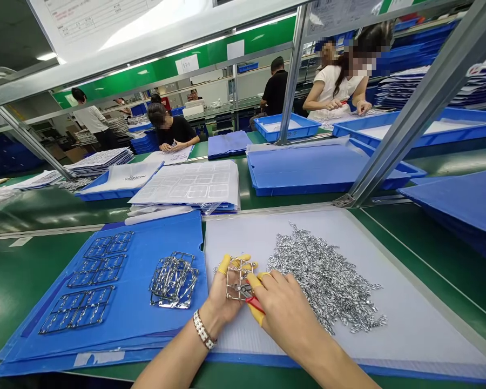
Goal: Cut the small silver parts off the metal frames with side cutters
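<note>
My left hand, with yellow finger cots and a bracelet at the wrist, holds up a shiny metallic frame of small parts. In my right hand, also in yellow finger cots, is a pair of red-handled cutting pliers; their jaws lie against the frame. To the right, a large heap of small silvery pieces spreads over a white sheet. Left of my hands, a pile of similar frames rests on a blue sheet. Several whole frames lie flat further left.
Behind the work area stand a stack of white sheets and a blue tray. A slanted metal post rises at the right. More blue sheets sit at the right edge. Other people work across the bench.
</note>
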`<control>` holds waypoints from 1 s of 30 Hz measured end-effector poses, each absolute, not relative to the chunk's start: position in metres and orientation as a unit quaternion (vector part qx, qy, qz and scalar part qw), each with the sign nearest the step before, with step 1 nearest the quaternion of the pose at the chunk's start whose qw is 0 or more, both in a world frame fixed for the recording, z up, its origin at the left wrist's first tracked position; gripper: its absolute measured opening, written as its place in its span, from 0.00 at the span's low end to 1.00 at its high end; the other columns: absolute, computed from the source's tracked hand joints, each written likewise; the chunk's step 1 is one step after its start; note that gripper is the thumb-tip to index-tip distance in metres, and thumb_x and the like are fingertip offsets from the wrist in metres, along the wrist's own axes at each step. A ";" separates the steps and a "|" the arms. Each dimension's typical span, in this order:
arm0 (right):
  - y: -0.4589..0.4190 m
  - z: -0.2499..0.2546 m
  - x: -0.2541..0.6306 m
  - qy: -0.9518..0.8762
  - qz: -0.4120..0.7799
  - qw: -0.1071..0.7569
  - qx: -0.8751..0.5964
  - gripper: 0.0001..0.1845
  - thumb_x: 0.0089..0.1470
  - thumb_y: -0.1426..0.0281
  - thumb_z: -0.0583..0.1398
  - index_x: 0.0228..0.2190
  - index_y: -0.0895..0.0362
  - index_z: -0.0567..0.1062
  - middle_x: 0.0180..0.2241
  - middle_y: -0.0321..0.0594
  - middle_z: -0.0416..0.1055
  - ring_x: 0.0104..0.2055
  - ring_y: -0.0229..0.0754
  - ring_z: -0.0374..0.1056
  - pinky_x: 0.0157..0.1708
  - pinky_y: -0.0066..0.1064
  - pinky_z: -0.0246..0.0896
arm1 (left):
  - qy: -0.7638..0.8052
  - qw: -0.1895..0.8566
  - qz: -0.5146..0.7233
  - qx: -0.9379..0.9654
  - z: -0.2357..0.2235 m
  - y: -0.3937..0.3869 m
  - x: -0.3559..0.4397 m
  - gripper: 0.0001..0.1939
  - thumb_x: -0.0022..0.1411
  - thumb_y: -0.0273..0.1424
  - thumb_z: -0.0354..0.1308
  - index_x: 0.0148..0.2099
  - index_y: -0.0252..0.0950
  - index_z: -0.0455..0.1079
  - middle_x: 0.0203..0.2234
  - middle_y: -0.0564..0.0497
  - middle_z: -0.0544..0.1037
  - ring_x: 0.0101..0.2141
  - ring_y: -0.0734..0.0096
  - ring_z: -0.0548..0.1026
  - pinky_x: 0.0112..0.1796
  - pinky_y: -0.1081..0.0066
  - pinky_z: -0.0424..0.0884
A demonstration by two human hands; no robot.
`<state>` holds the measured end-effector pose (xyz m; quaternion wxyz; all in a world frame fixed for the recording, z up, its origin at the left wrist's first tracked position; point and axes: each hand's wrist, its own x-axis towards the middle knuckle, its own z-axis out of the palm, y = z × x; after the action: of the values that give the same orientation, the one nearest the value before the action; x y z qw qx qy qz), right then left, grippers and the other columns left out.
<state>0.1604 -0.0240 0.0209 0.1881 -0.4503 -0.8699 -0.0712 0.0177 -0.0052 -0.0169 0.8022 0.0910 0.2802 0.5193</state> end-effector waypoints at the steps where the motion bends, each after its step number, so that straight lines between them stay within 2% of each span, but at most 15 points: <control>1: -0.024 0.021 0.160 -0.871 -0.070 0.186 -0.450 0.17 0.43 0.67 0.66 0.38 0.56 0.72 0.30 0.38 0.71 0.34 0.45 0.63 0.33 0.37 0.48 | 0.278 0.802 0.521 0.091 -0.017 -0.005 0.018 0.27 0.60 0.47 0.51 0.50 0.30 0.70 0.38 0.43 0.76 0.33 0.66 0.73 0.34 0.69 0.65; 8: -0.025 0.023 0.157 -0.876 -0.073 0.160 -0.449 0.16 0.44 0.68 0.66 0.37 0.55 0.72 0.30 0.38 0.71 0.34 0.45 0.63 0.34 0.38 0.48 | 0.281 0.794 0.529 0.096 -0.013 -0.006 0.020 0.25 0.61 0.46 0.51 0.48 0.30 0.71 0.39 0.43 0.77 0.33 0.68 0.73 0.35 0.70 0.65; 15: -0.026 0.024 0.158 -0.877 -0.084 0.136 -0.452 0.13 0.45 0.73 0.64 0.36 0.56 0.72 0.29 0.37 0.70 0.33 0.44 0.64 0.34 0.38 0.50 | 0.319 0.790 0.511 0.114 -0.014 -0.007 0.017 0.28 0.60 0.48 0.51 0.52 0.31 0.69 0.41 0.42 0.77 0.30 0.68 0.73 0.31 0.70 0.65; 18: -0.023 0.027 0.163 -0.870 -0.078 0.158 -0.460 0.15 0.44 0.71 0.65 0.38 0.56 0.72 0.30 0.37 0.71 0.34 0.44 0.64 0.34 0.37 0.48 | 0.311 0.799 0.503 0.110 -0.013 -0.007 0.015 0.27 0.60 0.48 0.51 0.52 0.32 0.69 0.41 0.42 0.77 0.30 0.67 0.74 0.30 0.70 0.66; 23: -0.013 0.035 0.166 -0.857 -0.068 0.171 -0.482 0.16 0.49 0.67 0.63 0.41 0.55 0.72 0.32 0.38 0.72 0.36 0.45 0.63 0.34 0.37 0.46 | 0.319 0.803 0.489 0.119 -0.010 -0.008 0.017 0.26 0.60 0.49 0.51 0.49 0.34 0.70 0.38 0.44 0.78 0.29 0.65 0.75 0.28 0.70 0.66; 30: -0.005 0.032 0.159 -0.857 -0.077 0.151 -0.486 0.14 0.51 0.65 0.62 0.41 0.55 0.71 0.32 0.40 0.72 0.36 0.45 0.63 0.33 0.37 0.45 | 0.341 0.795 0.488 0.118 -0.016 -0.008 0.019 0.24 0.59 0.49 0.52 0.45 0.34 0.72 0.34 0.44 0.78 0.28 0.66 0.75 0.32 0.67 0.69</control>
<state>0.1590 -0.0054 0.0316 0.1514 -0.4861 -0.8572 -0.0770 0.0190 -0.0078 -0.0155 0.7948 0.1183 0.3414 0.4875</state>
